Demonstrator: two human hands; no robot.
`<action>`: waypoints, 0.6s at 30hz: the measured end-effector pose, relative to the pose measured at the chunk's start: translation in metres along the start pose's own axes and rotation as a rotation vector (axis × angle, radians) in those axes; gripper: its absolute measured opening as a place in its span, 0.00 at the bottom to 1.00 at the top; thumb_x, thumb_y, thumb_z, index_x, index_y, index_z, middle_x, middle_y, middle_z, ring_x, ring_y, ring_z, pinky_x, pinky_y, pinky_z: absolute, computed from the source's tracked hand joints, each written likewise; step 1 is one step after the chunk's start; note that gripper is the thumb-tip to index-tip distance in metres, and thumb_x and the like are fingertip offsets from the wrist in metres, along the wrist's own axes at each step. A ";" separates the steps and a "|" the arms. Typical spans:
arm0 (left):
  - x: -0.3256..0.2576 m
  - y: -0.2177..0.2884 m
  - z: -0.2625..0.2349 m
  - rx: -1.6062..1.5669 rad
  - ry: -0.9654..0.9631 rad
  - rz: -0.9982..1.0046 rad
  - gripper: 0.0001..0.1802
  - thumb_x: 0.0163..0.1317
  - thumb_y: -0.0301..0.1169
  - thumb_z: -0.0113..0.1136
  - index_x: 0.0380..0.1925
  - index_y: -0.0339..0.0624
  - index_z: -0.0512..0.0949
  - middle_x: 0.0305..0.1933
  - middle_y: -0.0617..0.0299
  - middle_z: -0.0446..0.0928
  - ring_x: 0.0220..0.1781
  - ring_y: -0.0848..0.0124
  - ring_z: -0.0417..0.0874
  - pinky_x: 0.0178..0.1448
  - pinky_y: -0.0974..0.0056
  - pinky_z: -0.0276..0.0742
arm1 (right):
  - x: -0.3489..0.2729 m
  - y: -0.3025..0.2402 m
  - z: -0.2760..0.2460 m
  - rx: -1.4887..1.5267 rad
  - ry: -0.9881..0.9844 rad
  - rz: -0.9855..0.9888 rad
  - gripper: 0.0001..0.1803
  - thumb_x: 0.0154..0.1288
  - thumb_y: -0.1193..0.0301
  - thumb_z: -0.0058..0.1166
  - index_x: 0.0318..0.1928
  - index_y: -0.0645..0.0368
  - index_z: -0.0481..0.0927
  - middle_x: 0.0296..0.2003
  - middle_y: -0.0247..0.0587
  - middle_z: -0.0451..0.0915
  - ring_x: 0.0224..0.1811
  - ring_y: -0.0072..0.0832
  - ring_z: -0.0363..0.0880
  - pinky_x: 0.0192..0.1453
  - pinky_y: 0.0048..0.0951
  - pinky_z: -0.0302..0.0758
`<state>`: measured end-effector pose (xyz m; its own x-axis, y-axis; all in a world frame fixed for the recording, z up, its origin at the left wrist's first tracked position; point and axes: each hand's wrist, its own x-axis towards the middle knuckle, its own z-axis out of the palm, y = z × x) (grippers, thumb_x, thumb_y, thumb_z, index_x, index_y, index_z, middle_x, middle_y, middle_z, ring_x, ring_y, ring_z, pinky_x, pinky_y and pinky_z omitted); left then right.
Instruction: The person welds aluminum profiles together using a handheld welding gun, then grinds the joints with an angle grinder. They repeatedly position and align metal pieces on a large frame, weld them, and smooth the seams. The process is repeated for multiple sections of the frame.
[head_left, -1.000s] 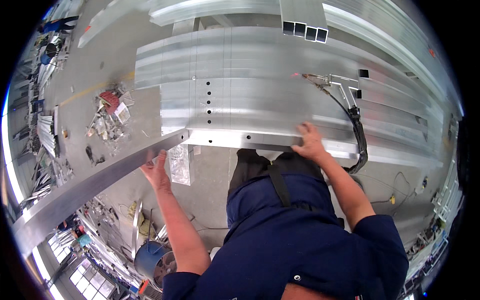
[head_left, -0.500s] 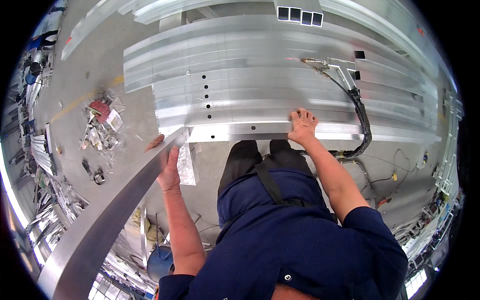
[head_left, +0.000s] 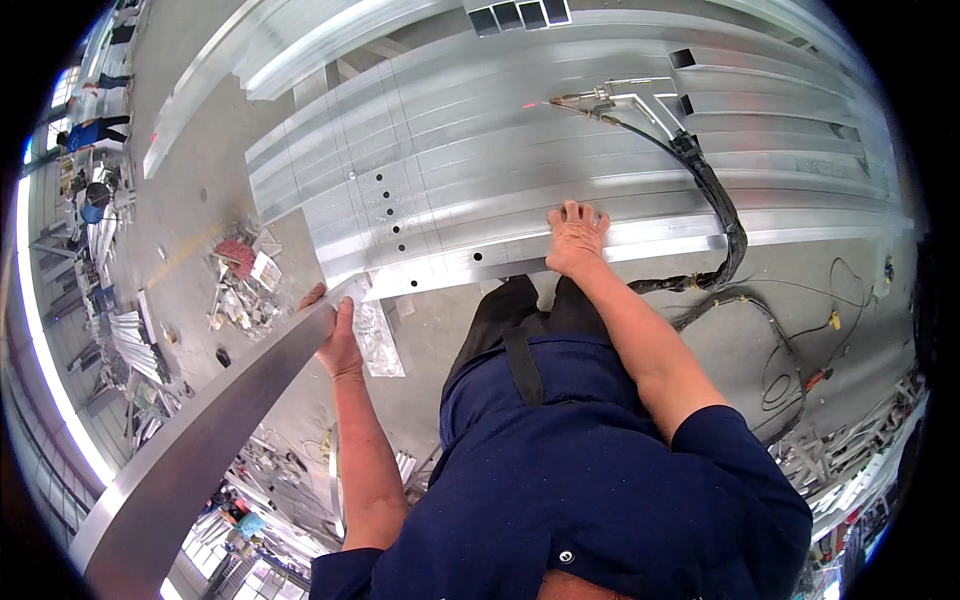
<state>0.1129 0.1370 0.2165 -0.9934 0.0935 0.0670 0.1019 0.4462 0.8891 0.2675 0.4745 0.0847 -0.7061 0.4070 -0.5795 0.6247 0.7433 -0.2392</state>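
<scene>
The beam (head_left: 208, 440) is silver-grey, the shirt (head_left: 570, 470) navy, the cable (head_left: 717, 196) black.

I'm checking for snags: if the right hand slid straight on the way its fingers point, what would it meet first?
Sliding over the metal bars, the right hand would probably meet the torch first, though heights are hard to judge in this view.
</scene>
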 end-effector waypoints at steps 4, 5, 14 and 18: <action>-0.003 0.006 0.014 0.188 -0.021 0.048 0.29 0.47 0.20 0.72 0.52 0.35 0.73 0.54 0.54 0.75 0.58 0.62 0.74 0.68 0.58 0.65 | 0.001 0.003 -0.001 -0.014 -0.003 0.015 0.33 0.45 0.66 0.64 0.57 0.45 0.73 0.61 0.38 0.64 0.68 0.40 0.58 0.70 0.59 0.51; -0.004 0.008 0.017 0.203 -0.024 0.043 0.29 0.46 0.21 0.73 0.51 0.35 0.74 0.53 0.54 0.76 0.58 0.63 0.74 0.68 0.58 0.66 | -0.001 0.003 -0.002 -0.006 0.009 0.006 0.32 0.46 0.66 0.64 0.57 0.46 0.74 0.61 0.38 0.64 0.67 0.40 0.59 0.70 0.59 0.51; 0.005 -0.001 -0.016 0.182 -0.126 0.027 0.29 0.45 0.23 0.75 0.50 0.36 0.77 0.52 0.56 0.77 0.54 0.64 0.77 0.63 0.60 0.71 | -0.007 0.009 -0.002 0.021 0.054 -0.024 0.28 0.48 0.67 0.63 0.54 0.47 0.76 0.61 0.37 0.66 0.67 0.39 0.60 0.70 0.58 0.52; 0.017 -0.003 -0.039 0.073 -0.151 -0.046 0.29 0.46 0.21 0.74 0.51 0.36 0.77 0.53 0.57 0.77 0.56 0.65 0.76 0.64 0.61 0.71 | -0.007 0.011 0.003 0.045 0.087 -0.043 0.30 0.45 0.67 0.64 0.54 0.47 0.76 0.61 0.38 0.65 0.68 0.39 0.59 0.71 0.58 0.51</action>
<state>0.0935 0.1028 0.2323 -0.9783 0.2019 -0.0463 0.0660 0.5156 0.8543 0.2800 0.4779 0.0833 -0.7573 0.4213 -0.4990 0.6065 0.7371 -0.2981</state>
